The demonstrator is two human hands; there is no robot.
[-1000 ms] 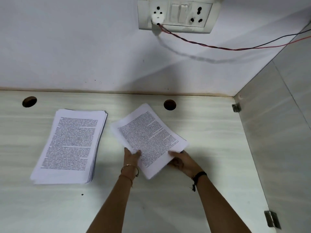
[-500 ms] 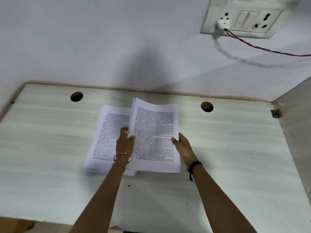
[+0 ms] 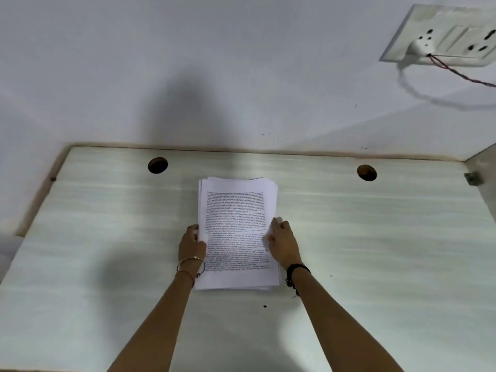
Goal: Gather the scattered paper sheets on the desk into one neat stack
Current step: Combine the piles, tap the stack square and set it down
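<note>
Paper stack [image 3: 237, 210] gripped by left hand [image 3: 192, 245], right hand [image 3: 284, 244].

The print on top of the stack [image 3: 237, 232] is too small and soft to read. The sheets beneath show only as thin edges, so their number cannot be told. The left hand [image 3: 192, 245] grips the stack's left edge, its fingertips hidden there. The right hand [image 3: 285, 244] sits at the right edge, where its fingertips [image 3: 277, 224] smear into a pale blur; perhaps they pinch the paper. The left forearm [image 3: 161, 318] and right forearm [image 3: 335, 318] are cut off by the bottom edge. The socket panel [image 3: 440, 33] and its wire [image 3: 461, 76] run out past the right edge. A dark speck [image 3: 265, 306] on the desk [image 3: 375, 251] is too small to name.
</note>
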